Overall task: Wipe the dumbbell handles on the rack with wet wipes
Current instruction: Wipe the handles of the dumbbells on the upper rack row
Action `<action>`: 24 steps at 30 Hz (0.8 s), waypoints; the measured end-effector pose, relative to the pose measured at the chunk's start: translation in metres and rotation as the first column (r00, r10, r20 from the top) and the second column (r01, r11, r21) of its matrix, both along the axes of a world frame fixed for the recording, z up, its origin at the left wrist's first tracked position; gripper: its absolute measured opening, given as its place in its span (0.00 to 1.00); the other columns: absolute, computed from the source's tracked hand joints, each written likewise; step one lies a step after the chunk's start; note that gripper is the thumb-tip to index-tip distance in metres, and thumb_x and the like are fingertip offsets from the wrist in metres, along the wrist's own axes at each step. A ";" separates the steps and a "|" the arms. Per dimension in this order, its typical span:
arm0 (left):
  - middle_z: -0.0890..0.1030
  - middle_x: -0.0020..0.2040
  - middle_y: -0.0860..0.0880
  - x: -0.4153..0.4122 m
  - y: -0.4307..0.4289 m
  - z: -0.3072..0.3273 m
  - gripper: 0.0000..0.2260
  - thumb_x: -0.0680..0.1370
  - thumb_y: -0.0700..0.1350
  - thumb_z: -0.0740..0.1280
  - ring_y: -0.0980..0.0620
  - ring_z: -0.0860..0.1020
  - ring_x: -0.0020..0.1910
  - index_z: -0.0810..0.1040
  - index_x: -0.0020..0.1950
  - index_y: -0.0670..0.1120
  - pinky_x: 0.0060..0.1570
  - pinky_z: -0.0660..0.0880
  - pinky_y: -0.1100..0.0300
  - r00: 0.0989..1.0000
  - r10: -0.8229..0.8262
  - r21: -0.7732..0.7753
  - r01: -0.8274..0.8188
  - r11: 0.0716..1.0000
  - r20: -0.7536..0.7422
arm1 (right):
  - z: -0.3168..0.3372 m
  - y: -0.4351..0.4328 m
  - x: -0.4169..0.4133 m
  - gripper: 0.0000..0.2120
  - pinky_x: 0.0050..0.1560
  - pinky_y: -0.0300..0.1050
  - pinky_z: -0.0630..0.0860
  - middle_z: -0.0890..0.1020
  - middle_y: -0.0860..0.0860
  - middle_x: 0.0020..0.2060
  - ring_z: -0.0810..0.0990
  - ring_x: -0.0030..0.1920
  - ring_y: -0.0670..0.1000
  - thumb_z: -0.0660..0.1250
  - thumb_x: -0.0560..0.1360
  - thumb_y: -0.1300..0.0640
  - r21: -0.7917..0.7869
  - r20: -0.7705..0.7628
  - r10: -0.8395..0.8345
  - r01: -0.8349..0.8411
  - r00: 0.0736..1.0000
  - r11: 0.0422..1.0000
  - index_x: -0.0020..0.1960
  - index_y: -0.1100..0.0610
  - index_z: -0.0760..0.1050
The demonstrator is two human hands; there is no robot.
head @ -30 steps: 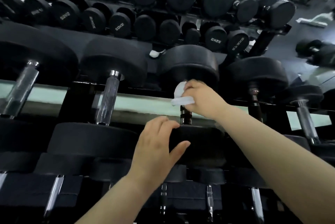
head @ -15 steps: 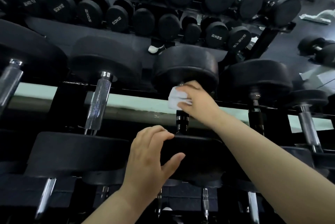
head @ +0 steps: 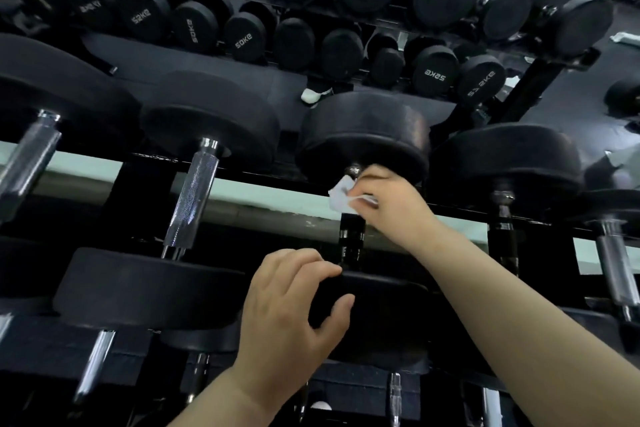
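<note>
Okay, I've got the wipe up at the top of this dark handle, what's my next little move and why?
Probably slide the wipe down the dark handle toward the near head. Your right hand holds it just under the far head, the handle's lower stretch shows bare, and your left hand grips the near head.

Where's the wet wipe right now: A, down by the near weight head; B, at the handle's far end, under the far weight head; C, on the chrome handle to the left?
B: the right hand holds the wet wipe against the dark handle just below the far weight head.
</note>
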State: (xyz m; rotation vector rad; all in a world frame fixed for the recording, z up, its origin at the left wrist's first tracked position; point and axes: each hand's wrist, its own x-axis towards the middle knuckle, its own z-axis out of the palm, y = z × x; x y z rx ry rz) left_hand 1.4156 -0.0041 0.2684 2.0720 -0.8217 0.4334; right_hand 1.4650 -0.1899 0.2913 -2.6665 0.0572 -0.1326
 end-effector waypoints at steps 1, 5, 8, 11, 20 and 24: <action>0.79 0.43 0.50 0.002 0.000 -0.001 0.09 0.72 0.51 0.63 0.55 0.71 0.47 0.71 0.48 0.49 0.53 0.67 0.67 1.000 -0.008 -0.017 0.009 1.000 0.015 | -0.001 0.000 -0.001 0.06 0.49 0.42 0.69 0.80 0.59 0.48 0.79 0.49 0.56 0.66 0.70 0.64 0.002 0.017 -0.001 0.001 1.000 1.000 0.44 0.64 0.80; 0.76 0.45 0.53 0.007 0.001 -0.005 0.09 0.69 0.49 0.64 0.53 0.72 0.45 0.72 0.48 0.50 0.50 0.69 0.64 0.999 -0.040 -0.057 0.041 0.998 0.025 | -0.002 0.007 -0.023 0.06 0.33 0.39 0.63 0.77 0.58 0.32 0.73 0.33 0.49 0.64 0.64 0.60 0.015 -0.107 0.306 -0.306 0.946 0.952 0.29 0.60 0.72; 0.73 0.46 0.56 0.007 0.001 -0.006 0.09 0.68 0.48 0.64 0.54 0.72 0.46 0.72 0.48 0.50 0.52 0.68 0.66 0.999 -0.044 -0.084 0.045 0.995 0.012 | -0.002 0.005 -0.022 0.07 0.34 0.38 0.61 0.77 0.58 0.33 0.75 0.33 0.52 0.63 0.65 0.59 -0.050 -0.186 0.339 -0.353 0.922 0.934 0.30 0.61 0.73; 0.73 0.46 0.55 0.007 0.000 -0.006 0.09 0.68 0.47 0.64 0.54 0.72 0.45 0.72 0.48 0.50 0.52 0.67 0.67 0.999 -0.049 -0.102 0.050 0.993 0.020 | -0.004 0.004 -0.006 0.10 0.37 0.40 0.68 0.79 0.59 0.37 0.79 0.36 0.56 0.61 0.69 0.58 -0.048 -0.020 0.189 -0.189 0.982 0.981 0.35 0.62 0.78; 0.72 0.46 0.55 0.008 0.000 -0.002 0.09 0.68 0.47 0.64 0.55 0.71 0.45 0.72 0.47 0.50 0.51 0.67 0.69 0.999 -0.051 -0.108 0.051 0.993 0.006 | 0.000 -0.008 -0.037 0.03 0.41 0.28 0.67 0.74 0.45 0.35 0.71 0.36 0.39 0.66 0.70 0.67 0.187 -0.315 0.294 -0.244 0.902 0.951 0.42 0.65 0.78; 0.77 0.43 0.54 0.005 0.000 0.004 0.08 0.67 0.48 0.64 0.56 0.71 0.45 0.73 0.46 0.49 0.53 0.65 0.72 0.999 -0.026 -0.059 0.024 0.998 -0.028 | 0.000 -0.020 -0.035 0.08 0.36 0.27 0.65 0.73 0.45 0.32 0.72 0.30 0.35 0.64 0.71 0.70 0.446 -0.157 -0.208 0.257 0.965 0.857 0.38 0.59 0.76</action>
